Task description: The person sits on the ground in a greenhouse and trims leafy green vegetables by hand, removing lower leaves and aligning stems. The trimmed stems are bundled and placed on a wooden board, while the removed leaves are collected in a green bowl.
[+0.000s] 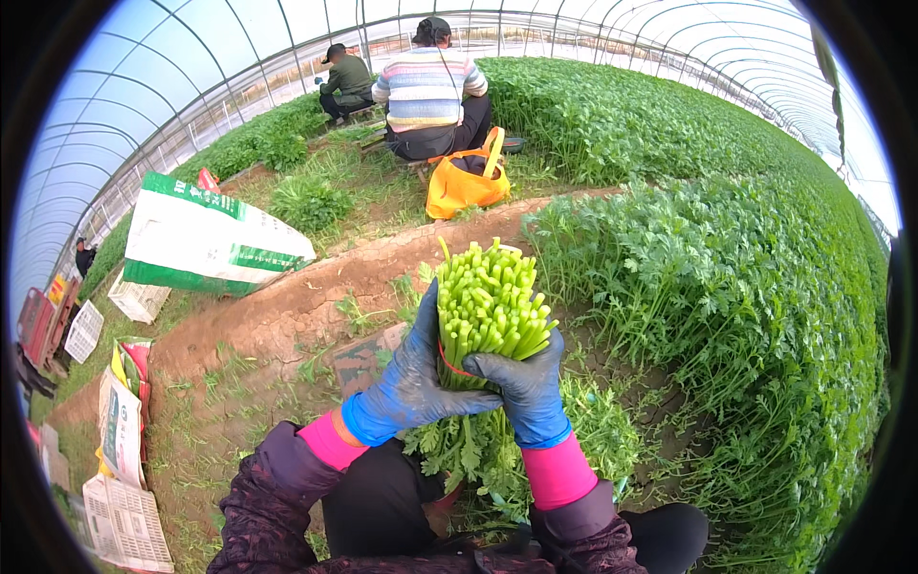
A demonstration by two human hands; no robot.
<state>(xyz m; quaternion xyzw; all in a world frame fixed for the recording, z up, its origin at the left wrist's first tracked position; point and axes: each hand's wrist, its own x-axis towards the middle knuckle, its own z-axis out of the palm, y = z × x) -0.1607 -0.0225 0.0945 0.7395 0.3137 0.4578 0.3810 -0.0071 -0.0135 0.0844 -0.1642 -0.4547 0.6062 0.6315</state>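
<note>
A thick bunch of leafy green stems (495, 301) is held before me with its cut ends up and its leaves hanging down. My left hand (412, 380), in a blue glove with dark soiling, wraps the bunch's left side. The similarly gloved right hand (527, 391) grips it from the right, thumb across the stems. A red band (453, 364) circles the bunch just above my fingers; part of it is hidden behind the right thumb. Below, the leaves (473, 445) hang between my forearms, above my knees. More cut greens (599, 430) lie on the ground to the right.
Dense standing greens (717, 287) fill the right side. Ahead, a person in a striped sweater (430, 93) sits by an orange bag (470, 183); another person (348, 82) crouches beyond. A white-green sack (211, 237) and plastic crates (129, 524) stand left. A dirt ridge (315, 301) crosses ahead.
</note>
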